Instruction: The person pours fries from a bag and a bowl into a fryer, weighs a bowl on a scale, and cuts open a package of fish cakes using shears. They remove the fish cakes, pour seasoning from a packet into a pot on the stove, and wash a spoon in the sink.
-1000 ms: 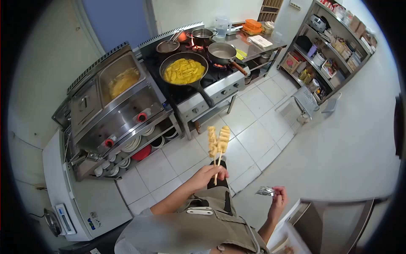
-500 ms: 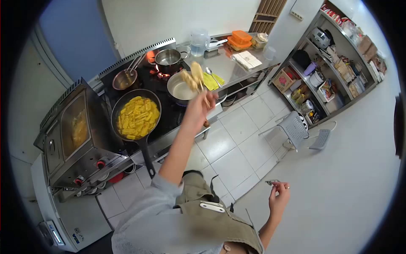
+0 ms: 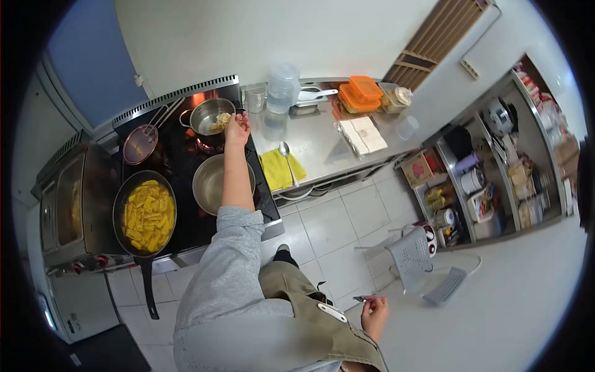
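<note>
My left hand (image 3: 238, 130) reaches over the stove, its fingers closed at the edge of a small steel pot (image 3: 201, 118). Knobbly yellow-brown food (image 3: 221, 121) shows at its fingertips, overlapping the inside of that pot. Under my forearm stands a wider pale saucepan (image 3: 211, 183), partly covered by the arm. At the lower right, my right hand (image 3: 374, 315) pinches a small dark, flat thing (image 3: 359, 299), too small to name. To the left, a black frying pan (image 3: 146, 263) is full of yellow food pieces (image 3: 149, 215).
A strainer-like pan (image 3: 140, 146) sits at the back left of the black hob. On the steel counter are a yellow cloth (image 3: 276, 170), a spoon (image 3: 287, 160), a water jug (image 3: 282, 90), orange containers (image 3: 361, 94) and a white pack (image 3: 362, 135). Shelves (image 3: 489, 232) and a grey chair (image 3: 410, 257) stand right.
My left hand has moved left and farther back with the yellow-brown food, from beside the saucepan to the small pot. The view has shifted and turned; my right hand still pinches the dark thing.
</note>
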Action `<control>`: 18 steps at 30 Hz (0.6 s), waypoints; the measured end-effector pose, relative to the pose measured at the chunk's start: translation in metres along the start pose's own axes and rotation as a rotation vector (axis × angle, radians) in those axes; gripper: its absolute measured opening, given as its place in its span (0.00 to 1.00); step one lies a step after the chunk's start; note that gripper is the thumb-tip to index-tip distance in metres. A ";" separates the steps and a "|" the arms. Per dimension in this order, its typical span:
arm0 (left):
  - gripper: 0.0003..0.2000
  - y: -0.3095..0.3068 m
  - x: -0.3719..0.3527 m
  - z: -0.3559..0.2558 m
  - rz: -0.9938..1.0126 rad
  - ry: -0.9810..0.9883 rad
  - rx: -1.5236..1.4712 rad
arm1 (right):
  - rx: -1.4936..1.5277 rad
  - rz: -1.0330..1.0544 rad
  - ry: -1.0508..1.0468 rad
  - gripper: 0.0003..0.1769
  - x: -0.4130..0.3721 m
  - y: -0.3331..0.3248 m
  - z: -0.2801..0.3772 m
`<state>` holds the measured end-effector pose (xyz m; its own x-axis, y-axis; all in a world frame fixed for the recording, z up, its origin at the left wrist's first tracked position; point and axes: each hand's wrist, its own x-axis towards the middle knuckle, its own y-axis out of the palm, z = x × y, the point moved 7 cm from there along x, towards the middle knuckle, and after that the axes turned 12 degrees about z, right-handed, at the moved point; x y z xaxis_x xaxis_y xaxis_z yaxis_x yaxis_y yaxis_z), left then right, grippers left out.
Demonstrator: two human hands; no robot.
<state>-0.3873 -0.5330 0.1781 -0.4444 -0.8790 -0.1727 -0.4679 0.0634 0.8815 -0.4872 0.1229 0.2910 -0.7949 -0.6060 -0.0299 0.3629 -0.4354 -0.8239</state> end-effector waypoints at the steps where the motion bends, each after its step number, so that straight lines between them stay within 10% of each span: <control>1: 0.15 -0.007 0.011 0.001 -0.056 0.013 -0.064 | 0.023 0.030 0.012 0.04 0.021 -0.007 0.002; 8: 0.29 0.093 -0.053 0.064 0.265 -0.247 -0.672 | -0.030 0.143 -0.125 0.06 0.152 -0.015 0.006; 12: 0.17 0.156 -0.153 0.164 0.400 -0.330 0.175 | 0.015 0.225 -0.381 0.05 0.222 0.001 0.049; 18: 0.22 0.200 -0.233 0.209 0.873 0.098 1.213 | 0.476 0.594 -0.500 0.04 0.296 0.028 0.108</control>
<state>-0.5365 -0.2171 0.3026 -0.8819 -0.3831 0.2747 -0.4440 0.8709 -0.2107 -0.6599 -0.1405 0.3202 -0.1499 -0.9881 -0.0344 0.8960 -0.1210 -0.4272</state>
